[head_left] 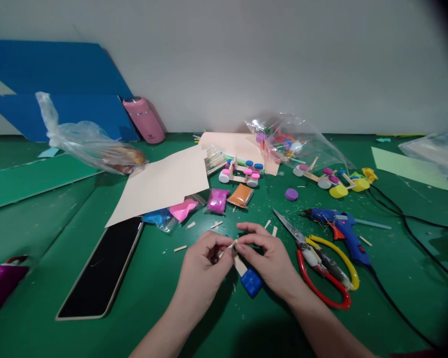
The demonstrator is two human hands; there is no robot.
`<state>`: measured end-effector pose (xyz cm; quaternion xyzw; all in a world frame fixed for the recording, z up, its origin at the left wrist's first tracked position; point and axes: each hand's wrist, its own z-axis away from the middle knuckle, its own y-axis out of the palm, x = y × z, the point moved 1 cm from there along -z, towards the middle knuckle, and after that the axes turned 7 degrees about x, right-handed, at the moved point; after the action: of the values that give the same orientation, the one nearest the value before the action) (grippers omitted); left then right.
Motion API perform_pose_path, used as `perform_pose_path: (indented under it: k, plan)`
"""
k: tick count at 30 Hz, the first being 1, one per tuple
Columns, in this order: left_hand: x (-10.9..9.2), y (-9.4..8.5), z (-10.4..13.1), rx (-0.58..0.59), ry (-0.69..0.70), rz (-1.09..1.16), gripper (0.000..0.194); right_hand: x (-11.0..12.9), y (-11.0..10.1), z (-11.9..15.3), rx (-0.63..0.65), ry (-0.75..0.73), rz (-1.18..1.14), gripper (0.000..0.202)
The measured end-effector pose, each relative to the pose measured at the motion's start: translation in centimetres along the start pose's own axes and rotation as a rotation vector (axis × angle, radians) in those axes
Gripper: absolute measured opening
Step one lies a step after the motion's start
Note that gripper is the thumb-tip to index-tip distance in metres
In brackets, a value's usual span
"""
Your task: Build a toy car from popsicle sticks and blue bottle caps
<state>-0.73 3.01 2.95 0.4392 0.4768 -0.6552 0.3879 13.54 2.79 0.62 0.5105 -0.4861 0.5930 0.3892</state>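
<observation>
My left hand (205, 261) and my right hand (271, 258) meet over the middle of the green table, fingertips pinched together. Between them is a small pale wooden stick piece (234, 244), mostly covered by the fingers. Just beneath, a flat wooden stick (240, 265) runs into a blue clay-like block (251, 282); whether my fingers touch that stick is hard to see. To the right of my right hand lie scissors (323, 271) with one red and one yellow handle, blades open, and a blue hot glue gun (339, 226) with a glue stick in its back.
Left are a phone (100, 273) and cream paper (164, 181). Ahead lie a purple clay packet (218, 201), an orange clay packet (240, 195), two stick-and-cap models (242, 171), and a purple cap (291, 194). A black cord (399, 318) trails right. A pink bottle (145, 121) leans against the wall.
</observation>
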Motion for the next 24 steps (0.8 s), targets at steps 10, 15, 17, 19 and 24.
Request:
perform_pose_path:
  k: [10,15,17,19,24]
  plan:
    - [0.28,0.10,-0.17,0.025,-0.012,0.044,0.011,-0.47,0.38,-0.19,-0.030,0.002,-0.047,0.009]
    - [0.34,0.04,-0.11,0.027,-0.013,0.046,0.011,-0.31,0.50,-0.24,-0.039,0.008,-0.058,0.009]
    - [0.38,0.00,-0.08,0.026,-0.013,0.050,0.011,-0.32,0.54,-0.24,-0.046,0.010,-0.064,0.008]
    - [0.42,-0.04,-0.06,0.028,-0.010,0.051,0.011,-0.34,0.58,-0.23,-0.049,0.010,-0.065,0.008]
    - [0.40,-0.11,-0.06,0.027,0.005,0.015,0.011,-0.32,0.66,-0.19,-0.051,0.017,-0.055,0.007]
